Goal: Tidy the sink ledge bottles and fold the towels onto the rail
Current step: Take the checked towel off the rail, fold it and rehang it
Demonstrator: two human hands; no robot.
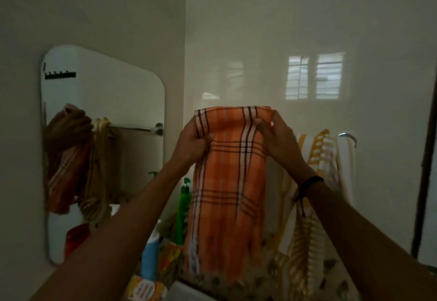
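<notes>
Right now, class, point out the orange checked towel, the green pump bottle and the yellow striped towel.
orange checked towel (pixel 228 194): head view, on its hanging middle panel.
green pump bottle (pixel 183 213): head view, on its body below the pump.
yellow striped towel (pixel 324 155): head view, on its upper fold.

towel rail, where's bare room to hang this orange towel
The rail is crowded at its right end with yellow striped towels. The mirror shows a bare stretch between those towels and a bracket. Seen directly, that part is hidden behind the orange towel. Bottles crowd the lower left.
</notes>
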